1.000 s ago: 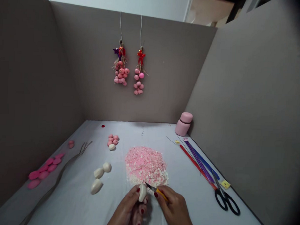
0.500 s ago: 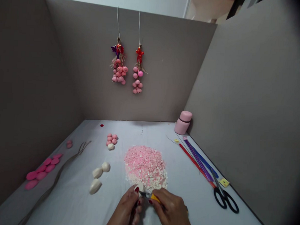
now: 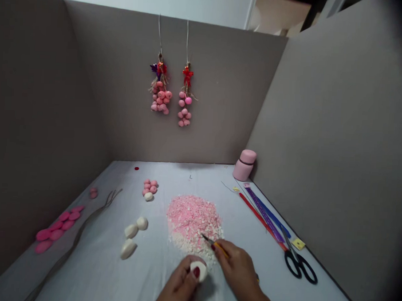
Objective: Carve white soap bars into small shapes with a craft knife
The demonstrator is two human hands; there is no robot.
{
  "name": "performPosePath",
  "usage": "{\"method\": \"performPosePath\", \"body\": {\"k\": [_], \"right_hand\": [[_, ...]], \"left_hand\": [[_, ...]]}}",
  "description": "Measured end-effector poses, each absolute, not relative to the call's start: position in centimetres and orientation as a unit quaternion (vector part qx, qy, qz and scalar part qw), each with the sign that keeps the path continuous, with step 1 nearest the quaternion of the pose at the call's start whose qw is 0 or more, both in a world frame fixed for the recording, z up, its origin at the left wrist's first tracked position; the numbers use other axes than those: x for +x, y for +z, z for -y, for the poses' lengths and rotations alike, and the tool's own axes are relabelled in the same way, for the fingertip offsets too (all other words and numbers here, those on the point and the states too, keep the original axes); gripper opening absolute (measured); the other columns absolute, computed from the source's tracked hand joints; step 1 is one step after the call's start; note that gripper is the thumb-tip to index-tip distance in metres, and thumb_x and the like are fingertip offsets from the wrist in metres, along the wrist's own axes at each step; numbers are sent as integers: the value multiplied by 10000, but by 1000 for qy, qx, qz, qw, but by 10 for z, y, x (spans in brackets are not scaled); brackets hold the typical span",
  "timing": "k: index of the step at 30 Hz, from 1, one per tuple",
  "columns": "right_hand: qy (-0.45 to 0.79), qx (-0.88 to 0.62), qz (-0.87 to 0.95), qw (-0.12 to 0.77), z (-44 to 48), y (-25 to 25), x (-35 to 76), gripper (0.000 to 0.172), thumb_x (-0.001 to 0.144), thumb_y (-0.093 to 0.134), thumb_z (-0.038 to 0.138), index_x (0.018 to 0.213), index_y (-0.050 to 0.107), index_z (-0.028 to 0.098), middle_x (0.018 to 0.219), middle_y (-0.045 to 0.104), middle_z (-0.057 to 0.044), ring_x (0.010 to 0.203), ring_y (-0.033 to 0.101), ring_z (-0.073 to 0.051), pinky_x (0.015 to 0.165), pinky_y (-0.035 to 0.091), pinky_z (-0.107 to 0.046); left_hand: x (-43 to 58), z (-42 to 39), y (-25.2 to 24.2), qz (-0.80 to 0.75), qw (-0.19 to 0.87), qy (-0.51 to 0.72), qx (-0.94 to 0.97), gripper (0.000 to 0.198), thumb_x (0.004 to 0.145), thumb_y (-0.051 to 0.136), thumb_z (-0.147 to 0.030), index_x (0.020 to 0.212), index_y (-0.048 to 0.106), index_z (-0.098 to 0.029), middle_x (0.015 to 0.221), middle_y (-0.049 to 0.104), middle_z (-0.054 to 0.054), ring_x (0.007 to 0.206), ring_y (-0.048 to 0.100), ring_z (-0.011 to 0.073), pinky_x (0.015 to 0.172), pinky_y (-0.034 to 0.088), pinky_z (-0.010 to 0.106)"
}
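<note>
At the bottom middle, my left hand [image 3: 181, 286] is closed around a small white rounded piece [image 3: 198, 270], thumb on top of it. My right hand [image 3: 240, 274] grips a small yellow-handled craft knife [image 3: 214, 244], blade pointing up-left over the near edge of a heap of pink and white shavings [image 3: 194, 219]. The blade is clear of the white piece. Three more white pieces [image 3: 132, 238] lie on the table left of my hands.
Black scissors [image 3: 297, 263] and red, purple and blue sticks [image 3: 263, 215] lie along the right wall, with a pink jar [image 3: 244, 165] behind. Pink pieces [image 3: 56, 228], a brown twig [image 3: 80, 234], a small pink cluster [image 3: 149, 188]. Two hanging pink bunches [image 3: 172, 93] on the back wall.
The knife has lifted off the white piece and swung up and right over the shavings. My left hand has dropped lower and turned the white piece under the thumb.
</note>
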State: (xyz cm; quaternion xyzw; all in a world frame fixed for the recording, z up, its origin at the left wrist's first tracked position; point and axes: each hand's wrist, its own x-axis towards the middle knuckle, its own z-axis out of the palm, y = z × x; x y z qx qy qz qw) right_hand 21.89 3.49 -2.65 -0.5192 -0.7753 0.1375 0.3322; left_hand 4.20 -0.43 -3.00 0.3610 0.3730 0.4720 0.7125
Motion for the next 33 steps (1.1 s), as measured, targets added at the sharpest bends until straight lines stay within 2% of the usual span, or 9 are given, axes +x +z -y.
{"method": "performPosePath", "body": {"k": [3,8,12,15,17,22,28,33], "right_hand": [[160,-529,757,349,-40,-27,223,349,979,398,408,874,668,213,803,717,-49,709,683,-212,631,475,-278],[182,-485,774,365,-33,-26,214,303,978,416,374,858,647,221,793,701,-36,707,671,-195,639,469,-267],[210,-437,801,351,-26,-25,210,259,979,417,326,847,618,229,768,669,-18,682,645,-174,622,451,-255],[199,-417,822,333,-24,-25,210,232,973,424,308,863,611,226,754,655,-13,665,632,-169,604,437,-256],[186,-413,831,322,-23,-25,211,236,971,426,308,842,604,223,723,639,-9,642,622,-167,585,423,-257],[184,-409,843,296,-22,-24,211,231,976,425,310,863,606,222,738,639,-8,666,625,-165,598,417,-255],[162,-406,849,297,-22,-22,211,251,987,409,326,867,606,226,725,638,-7,653,626,-164,588,414,-251],[124,-411,845,320,-21,-18,209,348,1006,365,377,809,603,217,676,624,-14,597,614,-166,547,404,-255]], "left_hand": [[45,6,-32,-376,727,460,344,482,678,701,-632,815,612,-178,537,382,-91,438,252,63,407,167,203],[38,-3,-30,-400,728,479,284,500,619,747,-627,772,593,-176,523,395,-101,389,224,47,309,144,162],[37,-5,-29,-390,726,498,271,506,613,759,-617,745,585,-161,583,473,-68,414,339,48,294,226,129],[39,-5,-29,-388,727,506,254,542,629,758,-608,872,601,-149,637,568,-26,470,451,69,330,333,127],[39,-5,-30,-386,727,515,241,558,637,762,-596,919,598,-143,615,588,-21,469,468,73,350,358,131],[38,-6,-29,-398,710,525,248,505,660,718,-633,742,527,-173,529,491,-71,398,334,44,318,263,128],[37,-6,-33,-431,689,513,275,549,626,697,-684,757,522,-180,584,447,-78,419,316,49,320,216,132],[35,-5,-33,-449,675,501,302,550,644,649,-714,771,522,-194,560,435,-92,402,253,50,335,184,148]]}}
